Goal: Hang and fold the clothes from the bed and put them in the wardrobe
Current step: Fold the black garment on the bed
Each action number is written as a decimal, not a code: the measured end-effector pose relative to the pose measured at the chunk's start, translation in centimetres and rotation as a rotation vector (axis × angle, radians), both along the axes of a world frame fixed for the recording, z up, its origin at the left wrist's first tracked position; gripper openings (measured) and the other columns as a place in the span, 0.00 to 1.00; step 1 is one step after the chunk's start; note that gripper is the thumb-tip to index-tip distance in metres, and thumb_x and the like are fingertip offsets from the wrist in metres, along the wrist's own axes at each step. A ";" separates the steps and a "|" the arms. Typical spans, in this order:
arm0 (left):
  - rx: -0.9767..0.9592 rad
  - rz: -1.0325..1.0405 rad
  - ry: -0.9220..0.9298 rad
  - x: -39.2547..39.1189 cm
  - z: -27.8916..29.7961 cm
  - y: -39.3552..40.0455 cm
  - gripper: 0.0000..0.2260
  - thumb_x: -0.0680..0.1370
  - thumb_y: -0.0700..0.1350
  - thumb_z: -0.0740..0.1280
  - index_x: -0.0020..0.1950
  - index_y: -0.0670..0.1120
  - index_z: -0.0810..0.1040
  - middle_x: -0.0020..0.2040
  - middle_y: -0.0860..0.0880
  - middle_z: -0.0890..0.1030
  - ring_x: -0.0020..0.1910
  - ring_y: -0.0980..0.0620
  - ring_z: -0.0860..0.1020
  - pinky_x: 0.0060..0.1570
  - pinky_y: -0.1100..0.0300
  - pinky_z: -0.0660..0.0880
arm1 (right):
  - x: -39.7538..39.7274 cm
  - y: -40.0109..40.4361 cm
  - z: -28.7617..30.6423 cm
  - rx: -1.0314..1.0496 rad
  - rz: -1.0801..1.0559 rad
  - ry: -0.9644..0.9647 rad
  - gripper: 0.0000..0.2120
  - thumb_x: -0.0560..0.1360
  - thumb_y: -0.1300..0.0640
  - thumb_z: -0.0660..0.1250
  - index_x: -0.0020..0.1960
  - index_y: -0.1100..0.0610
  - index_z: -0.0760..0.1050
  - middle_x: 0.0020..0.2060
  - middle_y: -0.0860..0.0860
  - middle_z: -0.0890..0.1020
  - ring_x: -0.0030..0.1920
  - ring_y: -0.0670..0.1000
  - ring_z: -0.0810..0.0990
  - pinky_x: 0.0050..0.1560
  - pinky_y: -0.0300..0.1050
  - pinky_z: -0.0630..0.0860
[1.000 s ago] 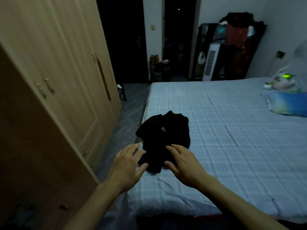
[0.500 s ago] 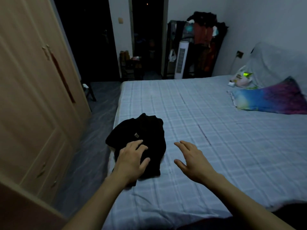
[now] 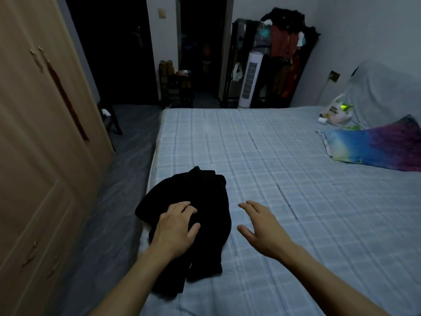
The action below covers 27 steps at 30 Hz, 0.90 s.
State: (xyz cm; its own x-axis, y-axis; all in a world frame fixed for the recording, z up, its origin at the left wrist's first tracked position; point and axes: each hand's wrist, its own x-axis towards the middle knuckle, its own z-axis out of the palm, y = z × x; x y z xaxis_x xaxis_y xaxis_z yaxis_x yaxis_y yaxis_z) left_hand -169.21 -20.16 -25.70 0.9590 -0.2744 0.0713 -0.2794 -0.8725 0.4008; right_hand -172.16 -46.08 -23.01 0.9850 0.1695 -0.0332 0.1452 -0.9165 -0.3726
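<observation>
Step in hand: picking up the black garment (image 3: 200,201), bunched at the near left edge of the bed (image 3: 284,179). Left hand (image 3: 175,226) rests on it, fingers slightly curled; right hand (image 3: 262,226) hovers released beside it. Next: grasp, lift, carry to wardrobe (image 3: 41,133)

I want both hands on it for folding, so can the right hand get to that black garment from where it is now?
Probably yes. The right hand hovers open over bare bed sheet, just beside the black garment, with nothing between them. The left hand already rests on the garment's near left part, leaving its right side free.
</observation>
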 end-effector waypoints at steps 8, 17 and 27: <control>0.053 0.118 0.083 4.0 -1.9 -3.1 0.18 0.80 0.54 0.64 0.68 0.51 0.72 0.73 0.53 0.67 0.72 0.52 0.64 0.66 0.51 0.67 | 7.4 -3.1 -3.4 0.106 0.082 0.039 0.28 0.79 0.45 0.62 0.76 0.50 0.60 0.73 0.49 0.66 0.73 0.50 0.63 0.71 0.46 0.63; 0.084 0.296 0.129 6.4 -3.5 -4.3 0.16 0.79 0.51 0.65 0.66 0.50 0.74 0.71 0.52 0.70 0.70 0.50 0.67 0.66 0.51 0.68 | 15.5 -3.7 -6.2 0.166 0.220 0.142 0.27 0.78 0.46 0.63 0.74 0.53 0.63 0.70 0.50 0.69 0.69 0.53 0.68 0.69 0.50 0.67; 0.062 0.319 0.211 14.7 -7.4 -1.2 0.14 0.79 0.47 0.66 0.65 0.48 0.74 0.67 0.52 0.72 0.64 0.48 0.71 0.61 0.50 0.71 | 22.8 -0.4 -9.7 0.127 0.217 0.232 0.27 0.77 0.47 0.64 0.73 0.52 0.64 0.70 0.50 0.69 0.68 0.53 0.69 0.68 0.50 0.69</control>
State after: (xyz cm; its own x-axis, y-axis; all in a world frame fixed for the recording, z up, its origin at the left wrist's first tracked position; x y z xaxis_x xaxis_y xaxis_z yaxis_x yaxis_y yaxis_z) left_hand -154.46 -21.31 -33.07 0.9887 0.0425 -0.1440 0.0929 -0.9266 0.3643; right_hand -149.37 -46.49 -32.67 0.8940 0.3917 -0.2176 0.2296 -0.8175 -0.5282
